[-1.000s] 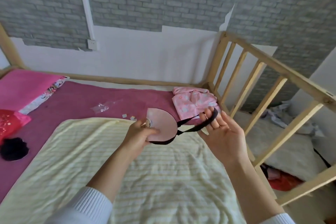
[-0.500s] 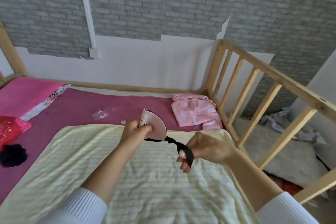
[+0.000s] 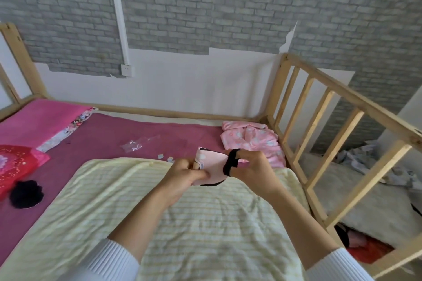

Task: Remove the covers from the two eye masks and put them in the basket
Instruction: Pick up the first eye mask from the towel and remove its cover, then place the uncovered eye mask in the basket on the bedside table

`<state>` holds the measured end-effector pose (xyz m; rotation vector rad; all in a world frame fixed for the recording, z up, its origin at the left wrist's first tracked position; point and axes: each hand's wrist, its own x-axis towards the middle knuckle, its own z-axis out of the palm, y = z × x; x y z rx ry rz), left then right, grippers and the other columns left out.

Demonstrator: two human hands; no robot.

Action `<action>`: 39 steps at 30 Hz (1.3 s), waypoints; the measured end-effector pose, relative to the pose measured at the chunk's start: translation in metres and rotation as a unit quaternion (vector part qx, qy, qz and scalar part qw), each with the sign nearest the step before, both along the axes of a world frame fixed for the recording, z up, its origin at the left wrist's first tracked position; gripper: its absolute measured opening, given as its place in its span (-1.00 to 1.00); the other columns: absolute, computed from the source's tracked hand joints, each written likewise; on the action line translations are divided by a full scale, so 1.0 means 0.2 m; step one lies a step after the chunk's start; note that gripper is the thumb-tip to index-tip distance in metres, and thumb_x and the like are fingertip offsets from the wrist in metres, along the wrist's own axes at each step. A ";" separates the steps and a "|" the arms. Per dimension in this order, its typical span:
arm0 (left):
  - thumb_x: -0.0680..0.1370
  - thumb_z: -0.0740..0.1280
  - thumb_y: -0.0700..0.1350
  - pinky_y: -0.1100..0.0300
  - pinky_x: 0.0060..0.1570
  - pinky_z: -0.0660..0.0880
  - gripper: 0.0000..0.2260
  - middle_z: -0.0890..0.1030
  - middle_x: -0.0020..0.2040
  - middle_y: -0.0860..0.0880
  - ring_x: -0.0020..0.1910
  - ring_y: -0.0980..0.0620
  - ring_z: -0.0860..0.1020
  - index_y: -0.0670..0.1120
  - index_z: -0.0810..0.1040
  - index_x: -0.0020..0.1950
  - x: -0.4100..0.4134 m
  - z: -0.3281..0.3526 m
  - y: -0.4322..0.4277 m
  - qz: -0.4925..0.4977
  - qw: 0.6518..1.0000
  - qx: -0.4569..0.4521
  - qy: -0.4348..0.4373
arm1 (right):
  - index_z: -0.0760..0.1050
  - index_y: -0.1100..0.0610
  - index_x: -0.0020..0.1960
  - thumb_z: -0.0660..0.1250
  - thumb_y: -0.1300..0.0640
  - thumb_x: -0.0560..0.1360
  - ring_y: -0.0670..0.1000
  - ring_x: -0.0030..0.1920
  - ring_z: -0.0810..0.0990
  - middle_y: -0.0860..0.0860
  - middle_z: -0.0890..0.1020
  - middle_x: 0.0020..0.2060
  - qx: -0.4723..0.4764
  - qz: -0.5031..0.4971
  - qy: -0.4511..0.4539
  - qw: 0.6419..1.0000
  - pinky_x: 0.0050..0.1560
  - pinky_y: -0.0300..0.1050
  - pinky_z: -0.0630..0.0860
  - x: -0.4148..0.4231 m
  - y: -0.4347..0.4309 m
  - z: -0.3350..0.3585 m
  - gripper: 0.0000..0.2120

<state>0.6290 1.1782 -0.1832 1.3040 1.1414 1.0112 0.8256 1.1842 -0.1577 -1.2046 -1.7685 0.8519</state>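
A pink eye mask with black edging is folded in half and held above the yellow striped blanket. My left hand pinches its left edge. My right hand grips the right side, with the mask's black strap looped over its fingers. A clear plastic wrapper lies on the maroon sheet beyond the blanket. A black fuzzy item sits at the left on the sheet. No basket is in view.
A pink patterned garment lies by the wooden bed rail at the right. A pink pillow and a red bag are at the left. Small paper scraps lie near the blanket's far edge.
My right hand has come in from the stretched-out strap to the mask, winding the strap over its fingers. The mask is now folded between both hands, close together.
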 end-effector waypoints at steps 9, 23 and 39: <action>0.35 0.42 -0.02 0.50 -0.27 0.40 -0.92 0.68 -0.31 0.14 -0.30 0.21 0.56 0.02 0.69 -0.24 0.06 0.08 -0.06 0.108 0.983 0.147 0.039 | 0.46 0.05 -0.40 0.30 0.26 0.28 -0.10 -0.29 0.44 -0.09 0.54 -0.39 0.162 -0.137 -0.256 0.943 0.35 0.18 0.15 -0.05 0.00 -0.02 -0.86; 0.33 0.40 -0.06 0.05 -0.26 0.48 -0.89 0.65 -0.34 -0.12 -0.28 -0.12 0.61 -0.08 0.65 -0.33 -0.14 -0.02 -0.29 0.359 0.926 0.055 0.102 | 0.30 -0.02 -0.41 0.32 0.21 0.42 -0.04 -0.46 0.37 -0.07 0.38 -0.56 0.180 0.054 -0.296 0.937 0.20 0.01 0.12 -0.26 -0.02 -0.11 -0.69; 0.38 0.44 -0.07 0.16 -0.35 0.44 -0.83 0.60 -0.41 -0.04 -0.45 0.07 0.54 -0.10 0.58 -0.38 -1.54 -0.27 -1.27 0.535 0.834 -0.136 -0.010 | 0.55 0.22 -0.28 0.48 0.21 0.38 0.06 -0.26 0.60 0.11 0.65 -0.33 0.003 0.378 -0.124 0.917 -0.03 0.04 0.52 -1.79 -0.62 -0.18 -0.86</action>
